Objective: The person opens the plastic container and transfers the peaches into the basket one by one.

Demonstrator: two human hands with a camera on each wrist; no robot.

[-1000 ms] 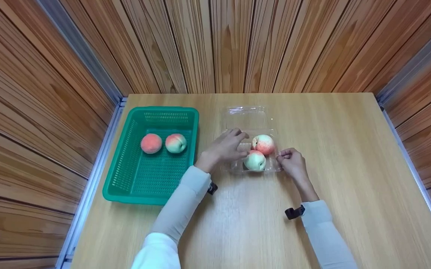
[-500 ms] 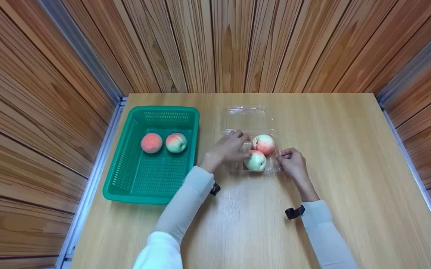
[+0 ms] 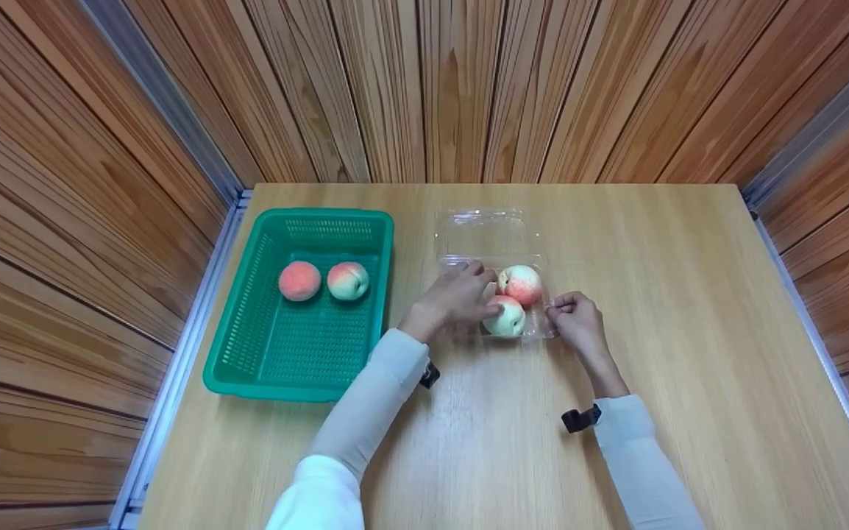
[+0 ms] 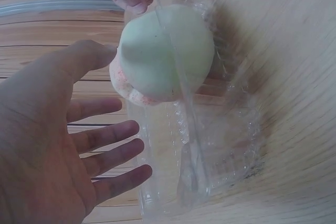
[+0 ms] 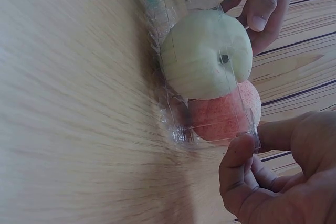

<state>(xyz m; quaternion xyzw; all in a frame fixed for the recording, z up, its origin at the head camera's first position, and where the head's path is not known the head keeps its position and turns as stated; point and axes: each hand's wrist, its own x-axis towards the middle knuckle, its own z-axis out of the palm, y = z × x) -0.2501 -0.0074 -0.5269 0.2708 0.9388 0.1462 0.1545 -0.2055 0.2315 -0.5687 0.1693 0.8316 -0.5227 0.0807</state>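
Observation:
Two peaches, a pale one (image 3: pixel 507 318) nearer the front and a redder one (image 3: pixel 519 284) behind it, sit on the right side of a clear plastic clamshell container (image 5: pixel 176 124) whose lid (image 3: pixel 485 234) lies folded back. My left hand (image 3: pixel 457 294) reaches over the container's left side. In the left wrist view its fingers (image 4: pixel 113 140) are straight and spread, with the thumb beside the peaches; whether it touches them I cannot tell. At the container's right front corner, my right hand (image 3: pixel 577 318) pinches the plastic rim between thumb and fingers, plain in the right wrist view.
To the left stands a green plastic basket (image 3: pixel 298 394) with a pink peach (image 3: pixel 299 281) and a paler peach (image 3: pixel 348 281) inside. Everything rests on a wooden table (image 3: pixel 660 309). Wood-plank walls (image 3: pixel 454 96) enclose its back and sides.
My left hand has shifted slightly right and toward the front, closer to the pale peach. The right hand keeps its hold on the container rim.

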